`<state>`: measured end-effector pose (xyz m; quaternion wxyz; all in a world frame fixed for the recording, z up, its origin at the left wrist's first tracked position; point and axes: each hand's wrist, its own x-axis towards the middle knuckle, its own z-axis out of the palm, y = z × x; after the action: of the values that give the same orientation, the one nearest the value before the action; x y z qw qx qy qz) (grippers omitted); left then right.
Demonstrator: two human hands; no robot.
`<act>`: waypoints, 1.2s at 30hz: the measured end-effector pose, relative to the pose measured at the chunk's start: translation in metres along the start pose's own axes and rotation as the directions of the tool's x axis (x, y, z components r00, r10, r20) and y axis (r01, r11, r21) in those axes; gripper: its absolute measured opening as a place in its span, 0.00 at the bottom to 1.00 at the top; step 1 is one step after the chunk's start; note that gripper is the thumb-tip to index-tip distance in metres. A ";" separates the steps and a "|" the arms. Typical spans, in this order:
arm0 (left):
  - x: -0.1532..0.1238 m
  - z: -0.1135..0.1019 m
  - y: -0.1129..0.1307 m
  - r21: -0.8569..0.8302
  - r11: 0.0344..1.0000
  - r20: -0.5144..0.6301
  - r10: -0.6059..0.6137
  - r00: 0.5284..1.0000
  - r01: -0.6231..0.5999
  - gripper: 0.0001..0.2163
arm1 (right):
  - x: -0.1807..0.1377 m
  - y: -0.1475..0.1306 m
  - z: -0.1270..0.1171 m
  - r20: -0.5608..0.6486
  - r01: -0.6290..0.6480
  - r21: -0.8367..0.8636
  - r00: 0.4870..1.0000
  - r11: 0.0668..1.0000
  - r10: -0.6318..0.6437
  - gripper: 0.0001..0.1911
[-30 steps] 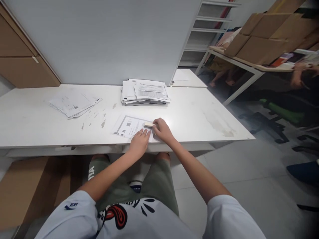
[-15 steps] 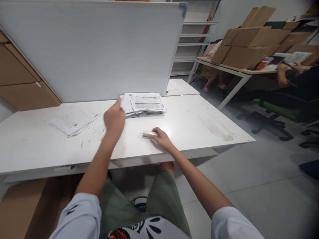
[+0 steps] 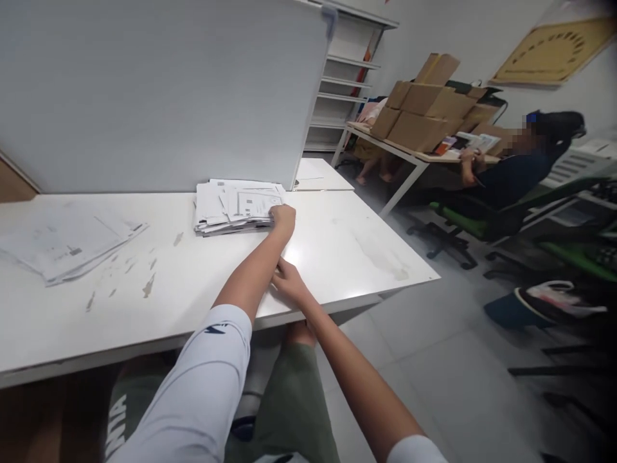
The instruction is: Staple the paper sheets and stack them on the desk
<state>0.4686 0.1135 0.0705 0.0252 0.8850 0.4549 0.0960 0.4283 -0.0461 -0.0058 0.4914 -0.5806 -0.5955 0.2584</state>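
the left grip (image 3: pixel 282 218) curls onto the edge of the paper stack (image 3: pixel 231 206). the right grip (image 3: pixel 288 283) lies on the table (image 3: pixel 361 251) behind it, its openness hidden.

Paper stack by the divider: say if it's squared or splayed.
Splayed: sheets in the paper stack lie askew, edges jutting; the left hand touches its right side.

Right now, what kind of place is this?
Probably an office workroom: white desk with a divider panel, a stack of printed papers on it, and cardboard boxes piled on a far table.
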 end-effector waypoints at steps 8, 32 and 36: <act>-0.025 0.022 -0.028 -0.004 0.976 -0.140 0.217 0.966 -0.220 0.27 | -0.006 -0.001 -0.004 -0.010 -0.049 -0.057 0.999 0.997 0.048 0.13; -0.274 -0.071 -0.439 -0.128 0.693 -0.212 -0.718 0.663 0.709 0.25 | -0.019 -0.004 -0.006 -0.022 -0.101 -0.133 0.995 0.986 0.098 0.16; -0.278 -0.070 -0.442 -0.193 0.667 -0.242 -0.743 0.624 0.720 0.26 | -0.020 -0.006 -0.006 -0.030 -0.117 -0.139 0.993 0.983 0.114 0.16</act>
<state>-0.0562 0.1441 0.0399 0.0267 0.5965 0.7691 0.2282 0.4283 -0.0675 -0.0038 0.4400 -0.6501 -0.5721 0.2377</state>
